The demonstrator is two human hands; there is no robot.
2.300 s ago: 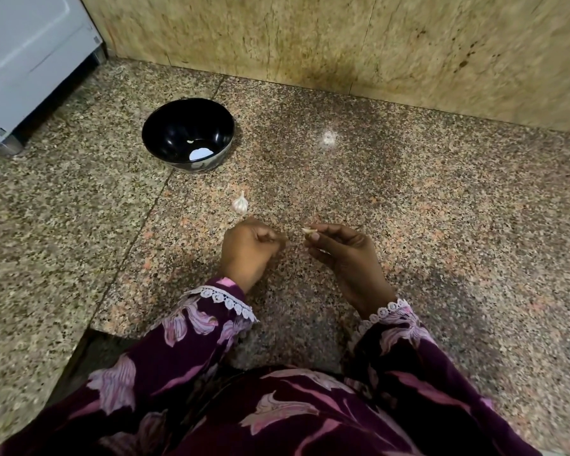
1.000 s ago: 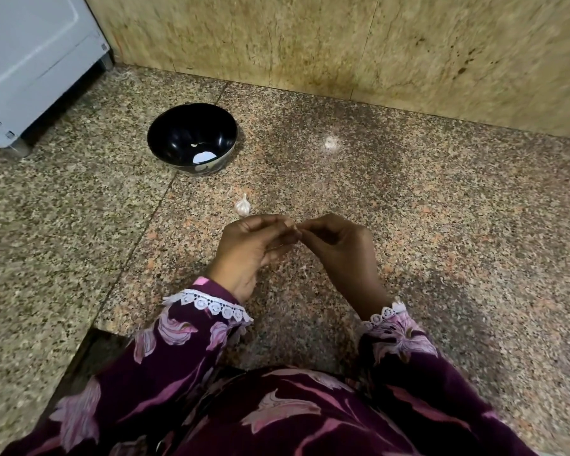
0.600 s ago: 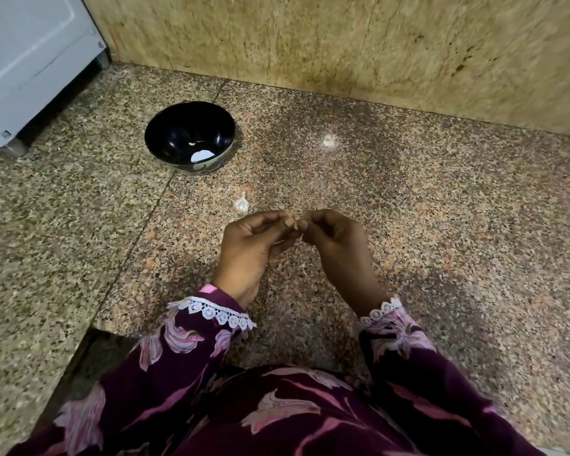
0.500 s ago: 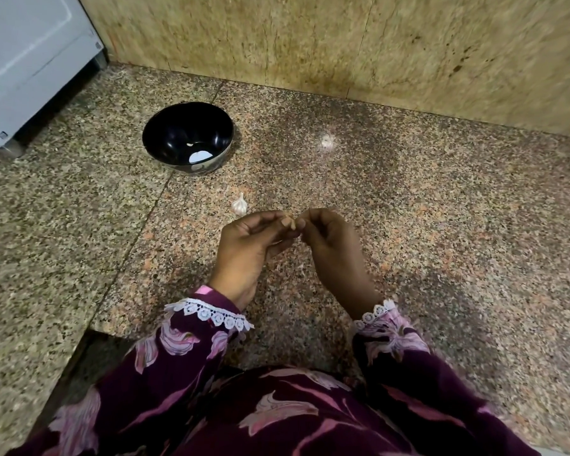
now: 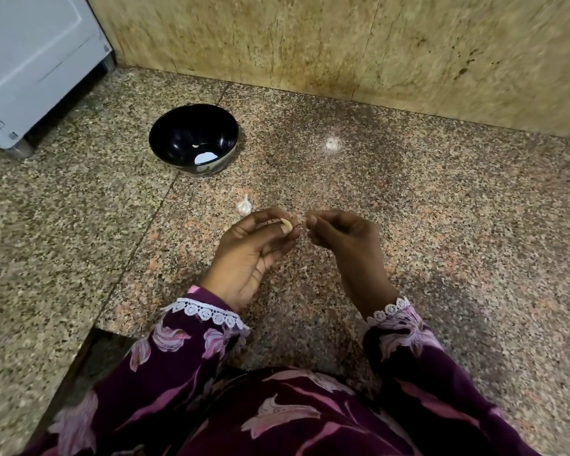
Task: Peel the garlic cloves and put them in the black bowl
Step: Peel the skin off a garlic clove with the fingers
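My left hand (image 5: 250, 255) pinches a pale garlic clove (image 5: 287, 224) between thumb and fingertips, palm turned up. Right beside it, my right hand (image 5: 343, 238) pinches a thin piece of the clove's skin (image 5: 301, 219) at the clove's tip. Both hands hover low over the granite counter (image 5: 441, 225). A small unpeeled garlic piece (image 5: 244, 206) lies on the counter just beyond my left hand. The black bowl (image 5: 165, 136) stands further back to the left, with a small pale garlic bit (image 5: 195, 146) inside it.
A white appliance (image 5: 30, 60) stands at the far left on short feet. A tan stone wall (image 5: 343, 44) closes the back of the counter. The counter's front edge steps down at the lower left (image 5: 89, 337).
The hands first met at the clove, which went from the right fingers into the left. The left palm has turned up and the right hand has drawn slightly away with the skin.
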